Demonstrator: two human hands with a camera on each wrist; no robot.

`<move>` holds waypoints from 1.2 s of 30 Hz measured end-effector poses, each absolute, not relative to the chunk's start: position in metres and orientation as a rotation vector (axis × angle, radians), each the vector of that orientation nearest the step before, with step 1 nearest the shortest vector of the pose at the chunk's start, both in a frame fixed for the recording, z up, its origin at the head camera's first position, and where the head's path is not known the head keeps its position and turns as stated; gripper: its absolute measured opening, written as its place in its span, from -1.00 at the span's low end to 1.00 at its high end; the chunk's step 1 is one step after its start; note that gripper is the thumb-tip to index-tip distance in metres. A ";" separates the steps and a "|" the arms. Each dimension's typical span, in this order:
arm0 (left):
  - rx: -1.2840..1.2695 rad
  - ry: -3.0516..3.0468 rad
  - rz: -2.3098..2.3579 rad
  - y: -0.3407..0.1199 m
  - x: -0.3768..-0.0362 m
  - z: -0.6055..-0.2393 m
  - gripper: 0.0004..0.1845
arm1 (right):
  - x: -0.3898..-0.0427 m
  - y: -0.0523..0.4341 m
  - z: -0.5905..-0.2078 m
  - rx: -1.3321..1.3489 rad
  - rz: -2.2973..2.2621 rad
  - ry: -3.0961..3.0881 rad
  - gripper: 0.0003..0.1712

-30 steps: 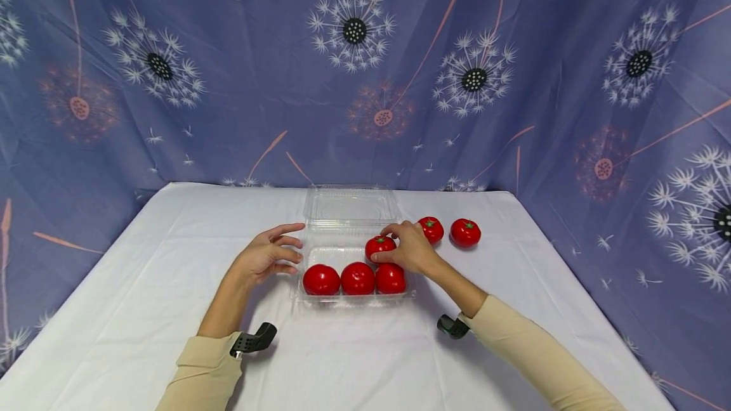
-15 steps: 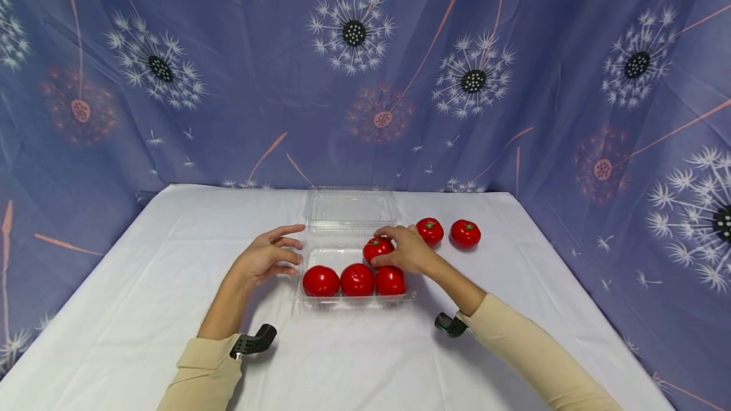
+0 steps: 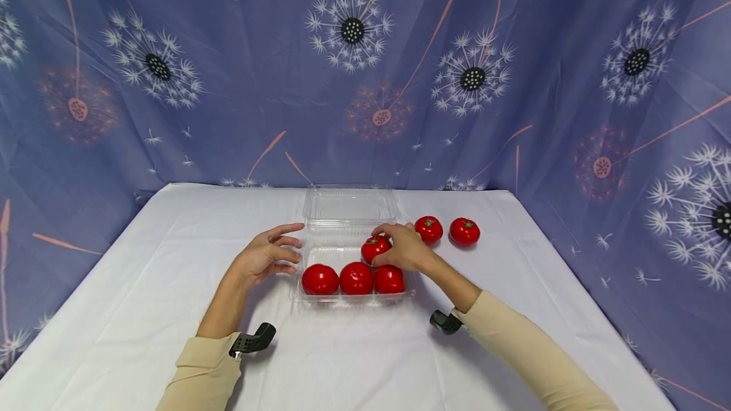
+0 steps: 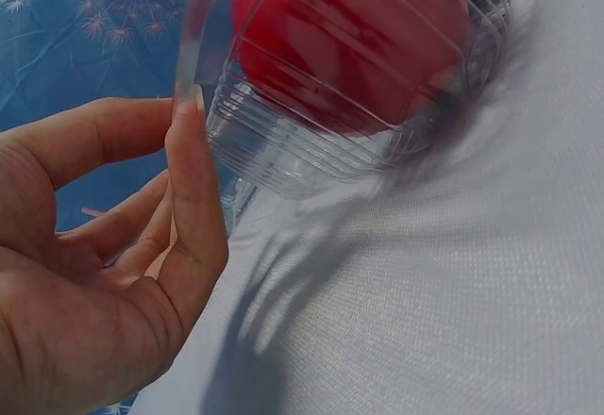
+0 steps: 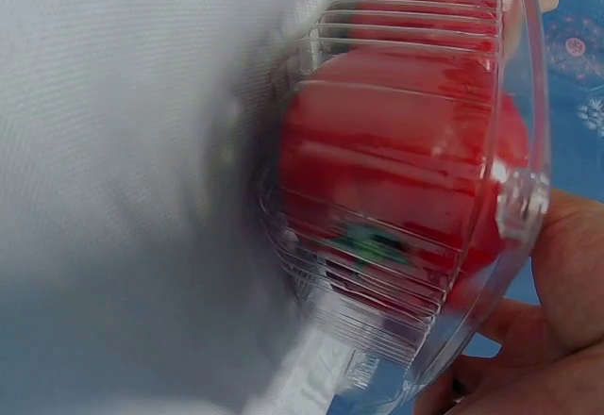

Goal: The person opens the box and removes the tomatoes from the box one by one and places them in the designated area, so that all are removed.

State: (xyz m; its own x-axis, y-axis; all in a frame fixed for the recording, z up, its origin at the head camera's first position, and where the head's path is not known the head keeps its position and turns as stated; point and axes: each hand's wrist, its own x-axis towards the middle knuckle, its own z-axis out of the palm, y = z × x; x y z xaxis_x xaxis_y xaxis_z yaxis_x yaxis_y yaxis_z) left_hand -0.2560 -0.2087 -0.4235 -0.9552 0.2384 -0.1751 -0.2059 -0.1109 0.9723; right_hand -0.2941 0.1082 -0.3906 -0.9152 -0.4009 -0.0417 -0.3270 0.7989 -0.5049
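A clear plastic clamshell box (image 3: 320,254) lies in the middle of the white table with its lid (image 3: 349,205) folded back. Three red tomatoes (image 3: 356,278) fill its front row. My right hand (image 3: 400,247) grips a fourth tomato (image 3: 374,248) over the back row at the right. Through the ribbed wall of the box (image 5: 444,245) the right wrist view shows red tomatoes close up. My left hand (image 3: 267,255) hovers just left of the box with fingers relaxed and holds nothing; its fingers (image 4: 189,179) are at the box corner (image 4: 283,151).
Two more tomatoes (image 3: 428,229) (image 3: 464,231) sit on the white tablecloth (image 3: 143,284) to the right of the box. A blue dandelion-print curtain (image 3: 228,81) hangs behind and around the table.
My right hand has carried its tomato a little to the left and lower over the back row of the box. The left hand has stayed where it was.
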 end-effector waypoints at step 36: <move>0.052 1.880 2.116 -0.210 -0.256 -0.422 -0.12 | -0.290 0.112 -0.383 -0.454 -1.154 2.841 -0.30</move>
